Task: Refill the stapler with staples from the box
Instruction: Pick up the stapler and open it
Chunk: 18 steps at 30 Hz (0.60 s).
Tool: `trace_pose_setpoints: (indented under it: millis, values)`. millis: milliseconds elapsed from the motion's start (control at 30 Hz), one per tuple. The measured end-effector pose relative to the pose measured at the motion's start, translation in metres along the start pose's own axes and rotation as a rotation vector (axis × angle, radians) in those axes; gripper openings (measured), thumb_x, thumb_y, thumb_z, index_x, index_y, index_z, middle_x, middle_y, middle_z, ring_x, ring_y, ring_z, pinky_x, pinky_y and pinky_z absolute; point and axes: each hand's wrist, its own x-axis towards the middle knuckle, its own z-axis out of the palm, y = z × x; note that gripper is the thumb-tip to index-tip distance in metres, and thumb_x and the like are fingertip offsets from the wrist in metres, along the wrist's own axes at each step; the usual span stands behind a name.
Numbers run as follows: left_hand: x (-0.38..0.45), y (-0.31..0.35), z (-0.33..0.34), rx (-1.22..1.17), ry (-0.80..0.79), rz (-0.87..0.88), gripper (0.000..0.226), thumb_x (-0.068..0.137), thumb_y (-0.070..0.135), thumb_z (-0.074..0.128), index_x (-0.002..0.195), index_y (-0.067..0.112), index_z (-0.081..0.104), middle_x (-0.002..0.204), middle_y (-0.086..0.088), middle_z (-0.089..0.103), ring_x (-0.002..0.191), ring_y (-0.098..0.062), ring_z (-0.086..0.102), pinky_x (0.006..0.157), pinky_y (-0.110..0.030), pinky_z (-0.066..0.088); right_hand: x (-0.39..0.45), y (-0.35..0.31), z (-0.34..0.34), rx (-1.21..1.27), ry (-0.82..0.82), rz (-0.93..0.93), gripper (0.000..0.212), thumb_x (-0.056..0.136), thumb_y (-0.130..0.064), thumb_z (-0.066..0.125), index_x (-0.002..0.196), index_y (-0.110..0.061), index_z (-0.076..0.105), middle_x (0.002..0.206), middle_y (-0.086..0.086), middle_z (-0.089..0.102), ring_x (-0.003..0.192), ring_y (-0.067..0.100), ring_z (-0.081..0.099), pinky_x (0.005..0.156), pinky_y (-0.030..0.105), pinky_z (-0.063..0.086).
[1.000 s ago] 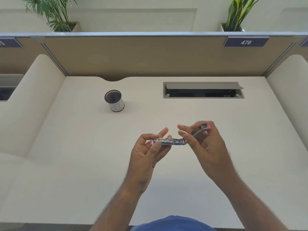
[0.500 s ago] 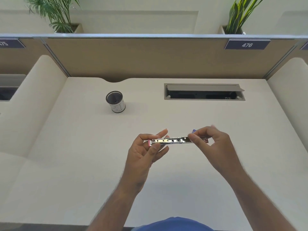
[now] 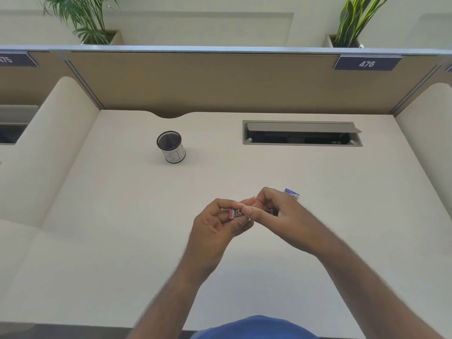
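A small pink and metal stapler [image 3: 234, 213] is held above the middle of the desk between both hands. My left hand [image 3: 217, 227] grips its pink left end. My right hand [image 3: 274, 211] covers its right half, thumb pressed on the top, so most of the stapler is hidden. A small blue and white staple box [image 3: 292, 193] lies on the desk just behind my right hand, partly hidden by the knuckles.
A black mesh pen cup [image 3: 170, 146] labelled BIN stands at the back left of the desk [image 3: 122, 228]. An open cable hatch [image 3: 302, 133] is set into the back right. Padded dividers rise on both sides, with a partition wall behind.
The stapler was spread open earlier; my right hand has moved left over it and the two hands now close together around it. The staple box has come into view behind my right hand.
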Motion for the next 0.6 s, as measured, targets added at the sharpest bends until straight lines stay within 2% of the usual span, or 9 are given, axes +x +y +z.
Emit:
trace_pose_setpoints:
  millis: [67,133,267,333,400,467,533,600]
  values:
    - [-0.0001,-0.0003,-0.0017,0.022,-0.006,-0.010,0.012,0.098,0.014,0.078,0.109,0.013,0.075,0.131,-0.010,0.082,0.124,-0.032,0.077,0.098,-0.033,0.064,-0.0002,-0.0002,0.0008,0.011,-0.023,0.007,0.048,0.088,-0.071,0.067,0.086,-0.024,0.059,0.113,-0.021,0.080,0.103,0.018,0.077,0.095,0.058,0.060]
    - [0.0001,-0.0021,-0.0036,0.039,-0.015,-0.016,0.011,0.100,0.008,0.077,0.110,0.012,0.075,0.131,-0.010,0.082,0.122,-0.032,0.078,0.098,-0.033,0.064,0.0008,0.0019,0.0012,0.008,-0.025,0.023,0.047,0.088,-0.071,0.068,0.086,-0.025,0.059,0.112,-0.018,0.081,0.103,0.017,0.077,0.096,0.060,0.059]
    - [0.0007,-0.0040,-0.0028,0.055,-0.013,-0.020,0.017,0.099,0.001,0.075,0.108,0.015,0.077,0.129,-0.009,0.083,0.120,-0.031,0.080,0.096,-0.033,0.064,0.0013,0.0023,0.0016,0.016,-0.043,0.035,0.036,0.089,-0.063,0.068,0.084,-0.028,0.058,0.110,-0.025,0.080,0.097,0.009,0.076,0.094,0.056,0.060]
    - [0.0015,-0.0040,-0.0015,0.054,-0.009,-0.024,0.015,0.097,0.006,0.077,0.107,0.017,0.078,0.129,-0.009,0.083,0.120,-0.030,0.079,0.096,-0.033,0.065,0.0010,0.0026,0.0014,0.030,-0.039,0.052,0.033,0.088,-0.059,0.066,0.084,-0.028,0.059,0.112,-0.018,0.081,0.099,0.013,0.076,0.094,0.055,0.060]
    - [0.0019,-0.0034,-0.0009,0.046,-0.007,-0.028,0.014,0.093,0.014,0.079,0.106,0.019,0.078,0.129,-0.009,0.083,0.122,-0.029,0.079,0.096,-0.033,0.065,0.0009,0.0034,0.0011,0.037,-0.024,0.074,0.031,0.086,-0.057,0.064,0.085,-0.026,0.061,0.111,-0.002,0.081,0.099,0.027,0.074,0.088,0.056,0.058]
    - [0.0019,-0.0031,-0.0012,0.043,-0.008,-0.031,0.015,0.091,0.018,0.080,0.105,0.021,0.078,0.130,-0.008,0.082,0.123,-0.029,0.078,0.096,-0.033,0.065,0.0013,0.0044,0.0010,0.062,-0.019,0.084,0.026,0.085,-0.052,0.062,0.085,-0.026,0.063,0.104,0.004,0.079,0.085,0.028,0.069,0.074,0.048,0.053]
    - [0.0020,-0.0043,-0.0014,0.042,-0.011,-0.033,0.015,0.091,0.017,0.080,0.106,0.021,0.078,0.131,-0.008,0.082,0.122,-0.029,0.078,0.096,-0.033,0.064,0.0010,0.0051,0.0001,0.073,-0.014,0.086,0.023,0.082,-0.050,0.058,0.083,-0.027,0.064,0.088,0.005,0.075,0.068,0.017,0.056,0.066,0.038,0.043]
    - [0.0024,-0.0069,-0.0028,0.042,-0.011,-0.033,0.014,0.095,0.012,0.078,0.107,0.020,0.077,0.132,-0.008,0.081,0.121,-0.029,0.079,0.096,-0.033,0.064,0.0010,0.0057,-0.0010,0.081,-0.011,0.093,0.027,0.077,-0.053,0.054,0.082,-0.028,0.065,0.073,-0.002,0.067,0.060,0.009,0.047,0.059,0.030,0.038]
